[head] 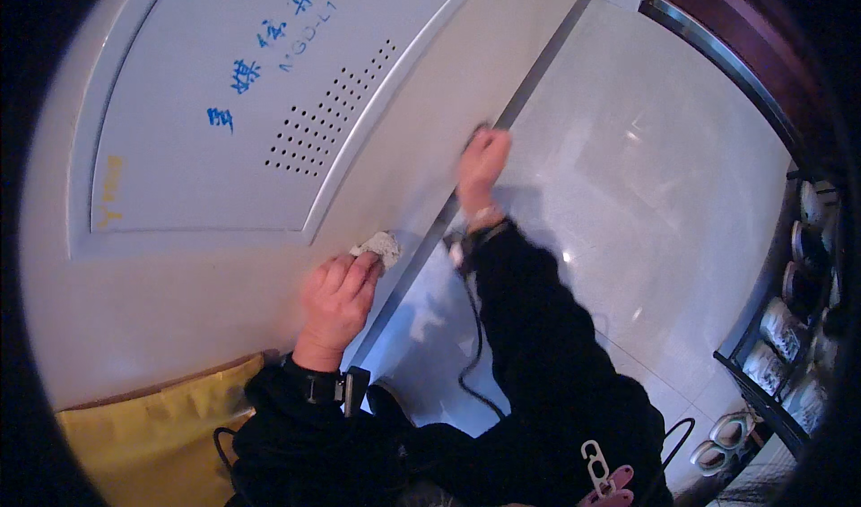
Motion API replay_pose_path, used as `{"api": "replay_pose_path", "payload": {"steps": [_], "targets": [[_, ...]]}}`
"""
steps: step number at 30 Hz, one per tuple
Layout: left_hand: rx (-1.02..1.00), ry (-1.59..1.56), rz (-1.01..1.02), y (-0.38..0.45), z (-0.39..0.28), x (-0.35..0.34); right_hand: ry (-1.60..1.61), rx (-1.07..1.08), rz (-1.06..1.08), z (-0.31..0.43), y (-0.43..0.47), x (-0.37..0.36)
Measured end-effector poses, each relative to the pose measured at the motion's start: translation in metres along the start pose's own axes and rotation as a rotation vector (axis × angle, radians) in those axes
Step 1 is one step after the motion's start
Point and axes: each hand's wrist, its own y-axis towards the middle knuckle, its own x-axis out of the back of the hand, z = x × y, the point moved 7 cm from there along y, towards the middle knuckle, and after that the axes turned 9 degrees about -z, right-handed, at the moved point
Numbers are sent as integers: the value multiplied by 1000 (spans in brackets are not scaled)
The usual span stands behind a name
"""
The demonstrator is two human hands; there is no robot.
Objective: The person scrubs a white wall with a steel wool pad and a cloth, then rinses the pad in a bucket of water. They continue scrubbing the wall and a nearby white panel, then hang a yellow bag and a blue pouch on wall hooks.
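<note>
My left hand (342, 298) holds a crumpled whitish cloth or wad (381, 248) against the pale wall (417, 150), below a grey metal panel box cover (222, 164) with rows of small holes and handwriting. Farther up along the wall's foot, my right hand (484, 157) is closed, somewhat blurred, on a small dark thing that is mostly hidden. It is close to the dark grey skirting strip (538, 69). Under my right forearm, a small blurred object (455, 248) with a dark cable lies or hangs near the strip.
Shiny light floor tiles (646, 164) lie to the right. A black shoe rack (760, 392) with several shoes stands at the right edge, slippers (720, 443) beside it. A dark red door (746, 22) with a metal sill is at the top right. A yellow bag or sheet (155, 440) is at the lower left.
</note>
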Motion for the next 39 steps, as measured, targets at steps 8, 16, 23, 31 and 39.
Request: {"api": "replay_pose_path", "payload": {"steps": [8, 16, 23, 31, 39], "targets": [[26, -8, 65, -3, 1, -3, -76, 47, 70, -18, 51, -24], [-5, 5, -18, -5, 0, 1, 120, 96, 77, 7, -29, 7], [24, -27, 34, -7, 4, -1, 2, -26, 11, -7, 5, -3], [-4, -20, 10, -7, 3, -2, 60, 4, 83, -4, -50, 7], [9, 10, 19, -8, 5, 0, 25, 16, 28, 23, -53, 4]]}}
